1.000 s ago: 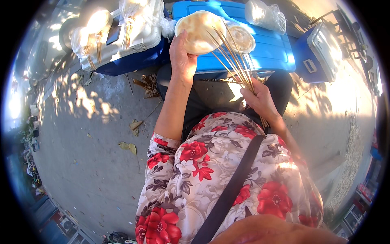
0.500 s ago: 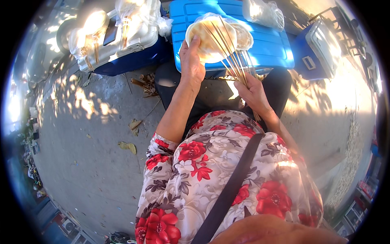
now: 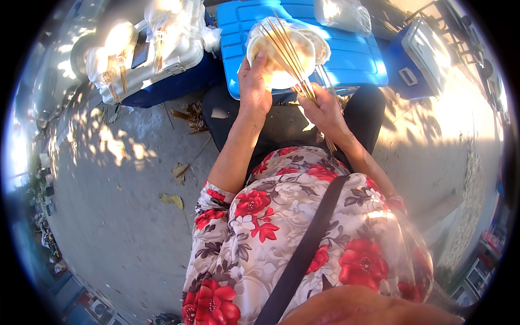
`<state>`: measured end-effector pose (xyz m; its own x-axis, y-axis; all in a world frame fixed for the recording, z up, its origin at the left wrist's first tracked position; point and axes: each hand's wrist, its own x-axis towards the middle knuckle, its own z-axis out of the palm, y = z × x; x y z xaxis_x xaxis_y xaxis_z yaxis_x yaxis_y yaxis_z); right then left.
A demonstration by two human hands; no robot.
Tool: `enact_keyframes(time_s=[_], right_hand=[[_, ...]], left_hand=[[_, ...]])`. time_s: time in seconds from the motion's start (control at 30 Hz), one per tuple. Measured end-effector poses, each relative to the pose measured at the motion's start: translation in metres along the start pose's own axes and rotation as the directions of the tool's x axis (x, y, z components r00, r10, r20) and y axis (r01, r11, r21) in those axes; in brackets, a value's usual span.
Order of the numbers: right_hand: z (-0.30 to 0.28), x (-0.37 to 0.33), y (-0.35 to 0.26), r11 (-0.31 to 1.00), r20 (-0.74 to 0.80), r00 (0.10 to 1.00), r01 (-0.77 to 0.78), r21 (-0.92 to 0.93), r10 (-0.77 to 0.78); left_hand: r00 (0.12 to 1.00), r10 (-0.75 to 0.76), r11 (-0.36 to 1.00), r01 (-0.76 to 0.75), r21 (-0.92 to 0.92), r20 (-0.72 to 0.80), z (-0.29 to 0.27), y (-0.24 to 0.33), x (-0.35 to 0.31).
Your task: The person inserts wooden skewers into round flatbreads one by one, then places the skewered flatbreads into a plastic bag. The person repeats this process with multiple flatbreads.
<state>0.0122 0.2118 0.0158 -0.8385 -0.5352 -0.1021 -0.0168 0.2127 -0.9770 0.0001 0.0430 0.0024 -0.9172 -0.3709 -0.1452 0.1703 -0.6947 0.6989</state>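
My left hand (image 3: 253, 89) is closed on a pale, round, flat disc (image 3: 275, 67), thumb on top and fingers hidden beneath. The disc is tilted up over the near side of a blue lid (image 3: 352, 62). In my right hand (image 3: 325, 111) is a fanned bundle of thin bamboo sticks (image 3: 288, 54). Their far ends cross in front of the disc, while the near ends poke out below my hand toward my lap. I cannot tell whether the sticks touch the disc. Partly behind the disc, another pale round piece (image 3: 323, 50) shows through clear plastic.
A clear plastic bag (image 3: 344, 16) rests on the blue lid's far side. At left, a white-lidded cooler (image 3: 187, 57) bears bagged pale rounds with sticks (image 3: 121, 40) and a dark phone (image 3: 140, 54). Another blue cooler (image 3: 398, 67) stands at right. Dry leaves (image 3: 171, 200) lie on the concrete.
My right hand has moved left and slightly up. The sticks now lie closer together and cross more of the disc. My left hand keeps its hold on the disc.
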Motion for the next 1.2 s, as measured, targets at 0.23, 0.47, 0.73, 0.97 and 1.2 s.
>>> enact_keyframes(time_s=[0.23,0.47,0.73,0.97,1.2], right_hand=[[-0.026,-0.031,-0.005,0.99,0.055,0.99,-0.128,-0.055,0.131],[-0.029,-0.056,-0.004,0.994,0.06,0.995,-0.088,0.06,0.085],[-0.029,-0.055,-0.01,0.993,0.057,0.992,-0.117,0.025,0.115],[-0.03,-0.059,-0.009,0.99,0.033,0.989,-0.143,-0.02,0.143],[-0.031,-0.06,-0.008,0.987,0.01,0.991,-0.131,-0.089,0.132]], left_hand=[[0.999,-0.054,0.998,0.053,-0.04,-0.009,-0.036,0.036,0.032],[0.997,-0.01,1.0,0.011,0.005,-0.075,-0.036,0.045,0.033],[0.995,0.022,1.0,-0.021,0.018,-0.096,-0.03,0.047,0.028],[0.994,0.044,0.999,-0.045,0.0,-0.099,-0.037,0.043,0.034],[0.993,0.051,0.999,-0.051,0.008,-0.107,-0.036,0.042,0.03]])
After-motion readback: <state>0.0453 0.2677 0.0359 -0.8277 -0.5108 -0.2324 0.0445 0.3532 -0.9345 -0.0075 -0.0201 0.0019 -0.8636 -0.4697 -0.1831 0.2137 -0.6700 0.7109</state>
